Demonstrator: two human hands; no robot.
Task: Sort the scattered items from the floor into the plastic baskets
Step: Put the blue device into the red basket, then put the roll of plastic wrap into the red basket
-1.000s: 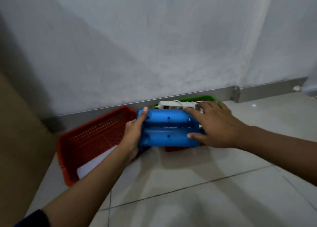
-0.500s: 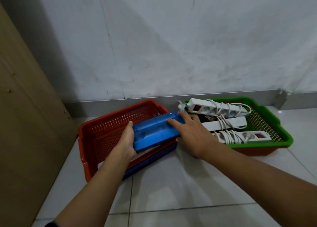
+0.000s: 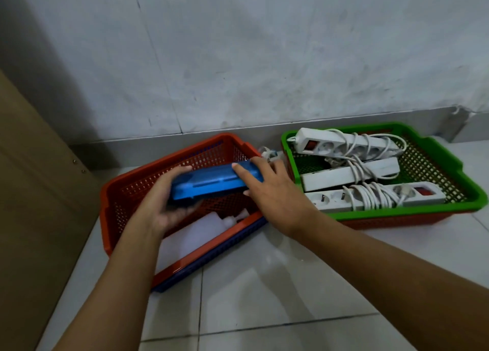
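A long blue plastic case [image 3: 211,182] is held between both hands over the inside of the red basket [image 3: 169,162]. My left hand [image 3: 165,205] cups its left end from below. My right hand [image 3: 272,194] presses on its right end with fingers spread. A white flat item [image 3: 195,234] and a small white bottle tip lie on the red basket's floor. The green basket [image 3: 449,165] on the right holds three white power strips [image 3: 344,145] wrapped in their cords.
The red basket sits stacked on a dark blue basket [image 3: 217,255]. A brown cabinet side [image 3: 34,218] stands close on the left. A grey wall with a skirting board [image 3: 238,130] runs behind both baskets. Pale floor tiles [image 3: 291,297] lie in front.
Both hands have carried the blue case leftward and down, from in front of the baskets to inside the red basket's rim. The view has dropped, showing both baskets fully.
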